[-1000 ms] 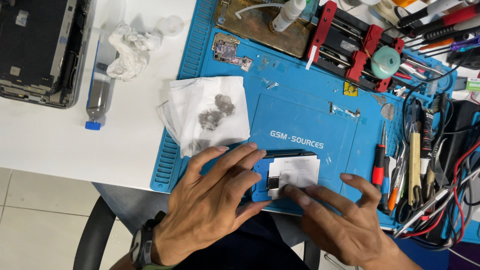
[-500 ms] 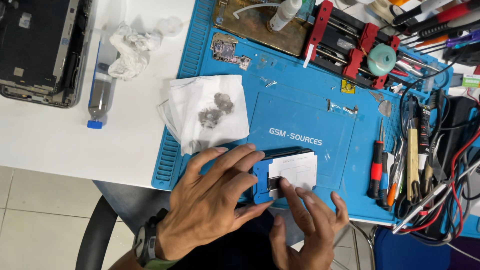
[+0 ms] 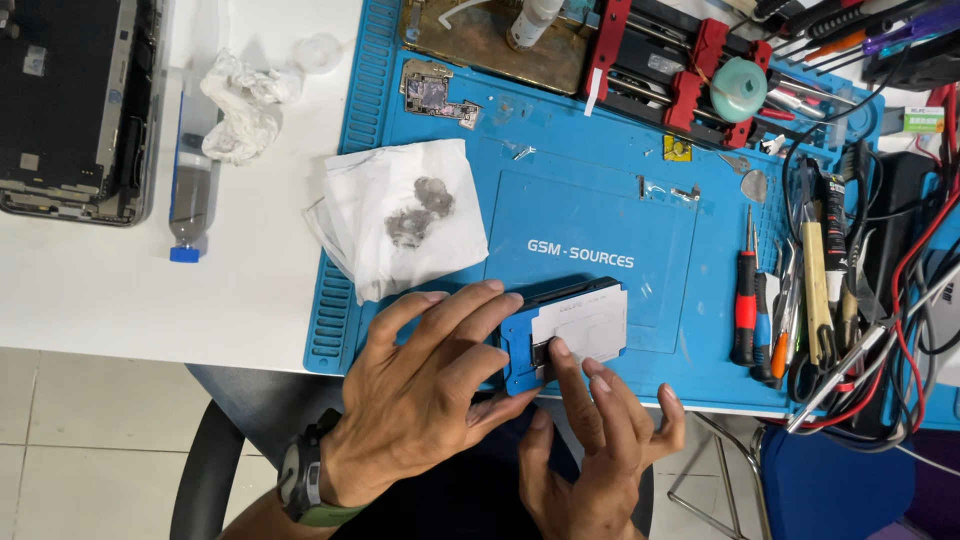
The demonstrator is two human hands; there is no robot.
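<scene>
My left hand (image 3: 425,385) lies flat on the blue work mat (image 3: 600,170), its fingertips pressed against the left side of a small blue fixture (image 3: 570,335) with a white plate on top. My right hand (image 3: 600,445) reaches up from the mat's near edge. Its index fingertip touches the fixture's lower middle, and the other fingers are spread. The fixture sits at the mat's front edge. A watch is on my left wrist.
A stained white tissue (image 3: 400,215) lies on the mat's left part, a small circuit board (image 3: 432,92) behind it. Screwdrivers and tweezers (image 3: 790,290) line the right side among cables. A red clamp holder (image 3: 690,70) sits at the back. An opened phone (image 3: 70,110) and small bottle (image 3: 190,200) rest on the white table.
My right hand has swung from the right side of the fixture to below it, with the index finger now on the fixture. My left hand stays put.
</scene>
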